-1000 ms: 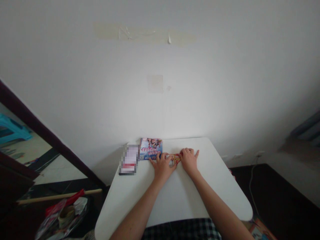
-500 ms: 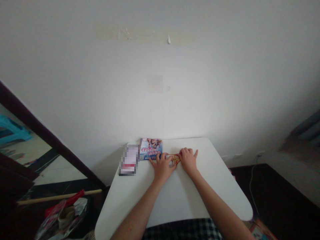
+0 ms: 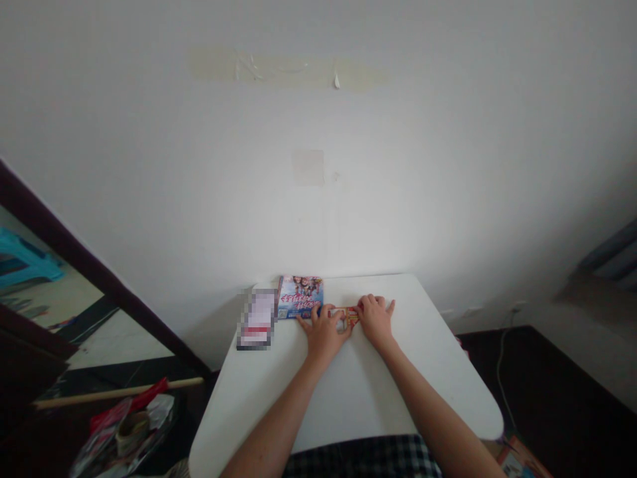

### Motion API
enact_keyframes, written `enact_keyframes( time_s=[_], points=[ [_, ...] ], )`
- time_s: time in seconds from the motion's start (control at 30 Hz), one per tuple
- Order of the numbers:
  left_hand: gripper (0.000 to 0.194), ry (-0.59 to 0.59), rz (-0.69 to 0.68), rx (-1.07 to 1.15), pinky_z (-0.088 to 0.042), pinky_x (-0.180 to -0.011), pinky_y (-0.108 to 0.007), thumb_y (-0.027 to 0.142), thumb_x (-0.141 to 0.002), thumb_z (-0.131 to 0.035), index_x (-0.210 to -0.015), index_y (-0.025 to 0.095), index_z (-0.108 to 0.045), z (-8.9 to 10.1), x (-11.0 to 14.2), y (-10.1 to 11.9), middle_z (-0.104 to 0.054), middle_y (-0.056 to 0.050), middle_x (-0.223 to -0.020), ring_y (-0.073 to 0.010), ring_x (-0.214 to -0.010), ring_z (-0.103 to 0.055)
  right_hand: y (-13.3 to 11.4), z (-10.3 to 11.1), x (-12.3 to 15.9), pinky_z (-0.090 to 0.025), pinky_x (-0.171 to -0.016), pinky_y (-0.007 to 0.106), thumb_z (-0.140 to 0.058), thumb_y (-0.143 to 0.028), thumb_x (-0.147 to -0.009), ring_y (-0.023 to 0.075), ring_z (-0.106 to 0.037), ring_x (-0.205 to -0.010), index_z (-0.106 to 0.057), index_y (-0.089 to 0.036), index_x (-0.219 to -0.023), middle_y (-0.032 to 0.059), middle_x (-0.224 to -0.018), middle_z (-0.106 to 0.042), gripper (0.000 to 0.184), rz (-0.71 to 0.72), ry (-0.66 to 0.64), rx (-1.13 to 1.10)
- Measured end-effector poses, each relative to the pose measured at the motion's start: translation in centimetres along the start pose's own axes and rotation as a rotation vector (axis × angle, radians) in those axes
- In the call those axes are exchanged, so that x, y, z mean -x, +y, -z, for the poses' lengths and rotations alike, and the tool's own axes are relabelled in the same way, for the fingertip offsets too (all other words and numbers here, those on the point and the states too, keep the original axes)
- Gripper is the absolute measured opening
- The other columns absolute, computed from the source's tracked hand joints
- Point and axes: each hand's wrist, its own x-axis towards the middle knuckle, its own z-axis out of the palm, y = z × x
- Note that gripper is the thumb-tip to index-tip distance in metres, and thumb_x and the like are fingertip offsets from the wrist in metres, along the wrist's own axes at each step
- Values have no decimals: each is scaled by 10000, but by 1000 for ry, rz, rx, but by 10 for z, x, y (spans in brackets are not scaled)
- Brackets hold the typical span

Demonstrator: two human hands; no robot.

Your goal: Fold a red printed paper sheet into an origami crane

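Note:
A small red-and-yellow printed paper piece (image 3: 352, 315) lies on the white table between my two hands. My left hand (image 3: 324, 332) presses and holds its left part, with thumb and fingers spread around it. At its right end, my right hand (image 3: 377, 320) pinches the paper with curled fingers, the little finger sticking out. Just behind the left fingertips lies a blue booklet (image 3: 301, 295) with pink lettering and pictured figures. My hands cover much of the paper, so its full shape is hidden.
A pixelated, phone-like flat object (image 3: 257, 320) lies at the left edge of the white table (image 3: 358, 398). The table's back edge meets a wall (image 3: 398, 199). On the floor at left sit a plastic bag (image 3: 159, 408) and a wooden stick (image 3: 186, 383); a cable (image 3: 500, 372) hangs at right.
Both hands stay almost in place on the paper piece. A little more of its red-and-yellow print shows beside the right fingers. The booklet and the phone-like object have not moved.

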Motion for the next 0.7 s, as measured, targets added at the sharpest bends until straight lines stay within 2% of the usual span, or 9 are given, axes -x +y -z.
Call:
enact_keyframes(
  time_s=[0.2, 0.4, 0.7],
  points=[
    [268, 10, -8, 4, -81, -1078, -824, 500, -808, -684, -1042, 372, -711, -2, 0, -2, -621, -18, -1303, -335, -1310, -392, 0, 1, 1, -144, -1108, 717, -491, -375, -984, 276, -479, -1160, -614, -236, -1012, 66, -1105, -638, 188, 3, 8, -1],
    [325, 0, -37, -19, -64, -1076, -826, 536, -840, -643, -1157, 479, -687, -2, 1, -2, -606, -12, -1327, -335, -1320, -380, 0, 2, 2, -167, -1105, 710, -485, -381, -984, 274, -481, -1159, -617, -233, -1011, 75, -1106, -636, 199, 3, 10, 0],
    [293, -8, -26, -61, -61, -1083, -821, 550, -857, -614, -1136, 518, -697, -2, 2, -2, -587, 4, -1361, -339, -1315, -381, 0, 3, 2, -172, -1105, 712, -481, -402, -983, 278, -479, -1170, -621, -240, -1020, 73, -1109, -631, 217, 3, 7, -13]
  ],
)
